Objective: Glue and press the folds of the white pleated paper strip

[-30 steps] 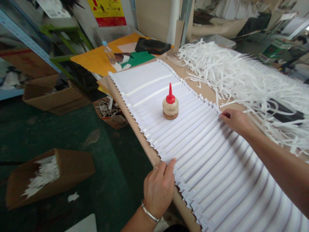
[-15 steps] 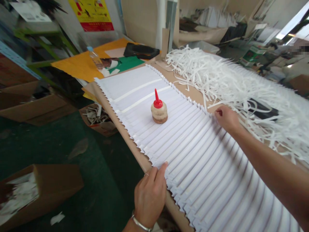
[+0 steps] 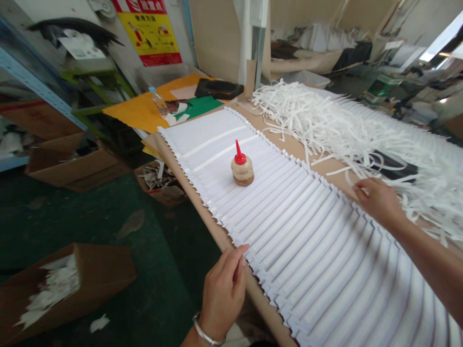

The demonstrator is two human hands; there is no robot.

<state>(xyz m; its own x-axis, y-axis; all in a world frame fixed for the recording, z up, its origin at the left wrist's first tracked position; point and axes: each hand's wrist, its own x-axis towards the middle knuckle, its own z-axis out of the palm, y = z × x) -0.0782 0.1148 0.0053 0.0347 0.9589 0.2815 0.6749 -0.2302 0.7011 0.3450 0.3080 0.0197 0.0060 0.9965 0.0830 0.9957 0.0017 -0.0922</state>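
Overlapping white sheets lie in a long staggered row, their notched ends along both sides. My left hand, with a bracelet on the wrist, is at the row's near-left edge. Its index finger stretches over the sheet ends, the thumb apart from it, and nothing shows between them. Beyond the row's right edge, my right hand has its fingers curled, close to loose white strips. What it may hold is hidden. A squat glue bottle with a red nozzle stands upright on the sheets. Two strips lie across the farther sheets.
A brown-covered table carries the sheets. A black object lies partly under the strips. Yellow sheets, a plastic bottle and a black pouch are at the far end. Cardboard boxes with scraps stand on the floor.
My right hand has moved right, off the sheets' edge and toward the pile of strips. My left hand stays at the left edge, its index finger and thumb now farther apart. The view has shifted slightly.
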